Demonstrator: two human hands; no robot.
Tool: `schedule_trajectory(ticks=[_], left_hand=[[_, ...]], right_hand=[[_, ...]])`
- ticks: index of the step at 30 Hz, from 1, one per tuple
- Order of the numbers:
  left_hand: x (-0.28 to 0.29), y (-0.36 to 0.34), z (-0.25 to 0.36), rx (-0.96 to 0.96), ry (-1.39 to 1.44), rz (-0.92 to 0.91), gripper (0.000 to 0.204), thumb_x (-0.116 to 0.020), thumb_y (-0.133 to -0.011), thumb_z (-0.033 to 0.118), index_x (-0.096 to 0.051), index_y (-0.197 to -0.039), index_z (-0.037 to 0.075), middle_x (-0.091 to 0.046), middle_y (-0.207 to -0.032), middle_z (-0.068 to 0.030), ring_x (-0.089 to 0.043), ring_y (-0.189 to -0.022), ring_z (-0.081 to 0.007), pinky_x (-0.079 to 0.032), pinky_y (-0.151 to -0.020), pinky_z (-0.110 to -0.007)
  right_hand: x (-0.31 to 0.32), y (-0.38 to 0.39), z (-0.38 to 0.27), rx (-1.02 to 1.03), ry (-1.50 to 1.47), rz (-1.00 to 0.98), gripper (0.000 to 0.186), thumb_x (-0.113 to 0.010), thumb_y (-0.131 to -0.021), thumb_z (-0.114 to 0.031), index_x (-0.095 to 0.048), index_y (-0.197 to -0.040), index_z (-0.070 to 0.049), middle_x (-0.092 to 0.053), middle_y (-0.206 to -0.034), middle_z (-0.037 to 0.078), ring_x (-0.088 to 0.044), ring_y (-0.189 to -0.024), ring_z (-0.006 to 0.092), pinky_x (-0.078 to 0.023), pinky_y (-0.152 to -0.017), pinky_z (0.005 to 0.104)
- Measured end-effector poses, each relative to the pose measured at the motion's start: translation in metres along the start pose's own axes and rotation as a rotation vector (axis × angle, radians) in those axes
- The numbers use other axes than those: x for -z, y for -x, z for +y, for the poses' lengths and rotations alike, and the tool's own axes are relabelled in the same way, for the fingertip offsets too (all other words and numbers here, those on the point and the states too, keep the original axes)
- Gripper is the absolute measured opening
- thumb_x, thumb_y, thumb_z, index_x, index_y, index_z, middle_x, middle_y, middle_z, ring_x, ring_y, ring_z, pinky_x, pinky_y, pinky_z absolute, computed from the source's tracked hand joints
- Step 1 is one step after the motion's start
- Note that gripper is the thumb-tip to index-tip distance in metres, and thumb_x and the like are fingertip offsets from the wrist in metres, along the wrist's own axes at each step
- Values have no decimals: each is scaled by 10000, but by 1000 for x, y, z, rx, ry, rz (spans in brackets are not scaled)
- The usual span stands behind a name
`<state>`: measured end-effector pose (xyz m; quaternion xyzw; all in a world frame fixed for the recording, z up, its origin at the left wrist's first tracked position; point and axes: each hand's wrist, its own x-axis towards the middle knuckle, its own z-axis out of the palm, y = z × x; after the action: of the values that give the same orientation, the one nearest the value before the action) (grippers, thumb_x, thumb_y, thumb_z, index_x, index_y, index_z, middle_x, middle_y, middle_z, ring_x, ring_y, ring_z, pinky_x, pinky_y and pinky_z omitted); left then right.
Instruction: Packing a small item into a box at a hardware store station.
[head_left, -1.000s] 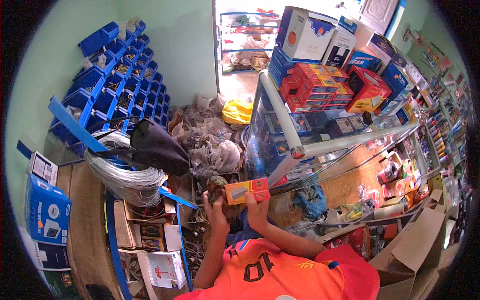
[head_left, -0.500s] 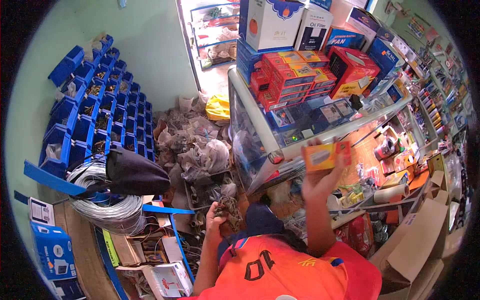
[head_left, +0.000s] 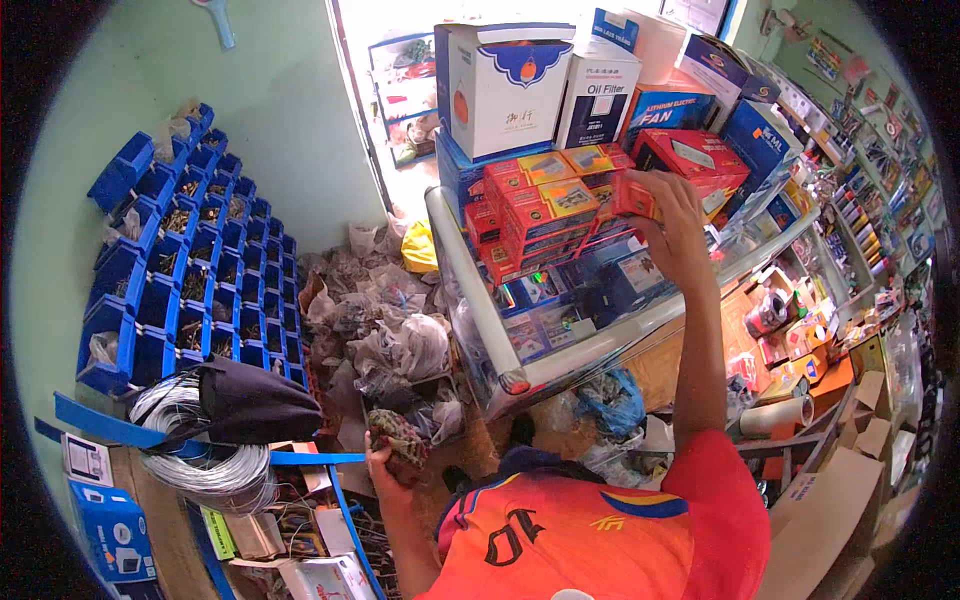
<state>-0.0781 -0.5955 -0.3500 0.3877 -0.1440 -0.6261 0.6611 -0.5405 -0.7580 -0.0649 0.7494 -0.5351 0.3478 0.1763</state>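
Note:
My right hand (head_left: 674, 222) reaches over the glass counter, its fingers closed on a small red box (head_left: 630, 196). That box is held against the right end of a stack of red and yellow boxes (head_left: 545, 205); whether it rests on them I cannot tell. Low at the left, my left hand (head_left: 379, 468) grips a crumpled, mottled rag (head_left: 400, 440). The rag hangs above the floor near the heap of plastic bags (head_left: 405, 345), clear of the counter.
A glass display counter (head_left: 600, 338) carries several larger cartons, among them a tall white box (head_left: 515, 95). Blue parts bins (head_left: 160, 260) line the left wall. Coiled wire (head_left: 215, 430) sits below them. Open cardboard boxes (head_left: 815, 500) stand at the right.
My right hand has carried the small box up and away from me to the stack on the counter. My left hand has shifted a little left with the rag.

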Motion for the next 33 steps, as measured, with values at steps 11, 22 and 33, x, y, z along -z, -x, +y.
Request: schedule_trajectory(ticks=[11, 22, 33], left_hand=[[26, 12, -13, -19, 121, 149, 517, -661, -874, 294, -583, -1345, 96, -672, -1238, -111, -694, -1078, -297, -610, -893, -489], [60, 22, -2, -34, 168, 67, 493, -614, -857, 187, -547, -1338, 107, -650, -1177, -109, -684, -1030, -270, -585, -885, -433], [100, 20, 7, 35, -30, 138, 722, -645, -822, 246, -499, -1519, 130, -569, -1321, -80, -607, -1177, -240, -536, -964, -425]], right_hand=[[-35, -18, 27, 46, -261, -124, 481, -817, -780, -84, -718, -1249, -122, -669, -1334, 128, -565, -1299, 353, -435, -1124, 468], [-26, -39, -10, -172, -334, 115, 367, -809, -871, -202, -722, -1170, -7, -731, -1154, 178, -690, -1093, 355, -530, -985, 451], [-57, -102, 43, -349, 12, -347, 829, -848, -738, -626, -690, -1197, 47, -720, -1171, 261, -707, -1076, 372, -561, -914, 431]])
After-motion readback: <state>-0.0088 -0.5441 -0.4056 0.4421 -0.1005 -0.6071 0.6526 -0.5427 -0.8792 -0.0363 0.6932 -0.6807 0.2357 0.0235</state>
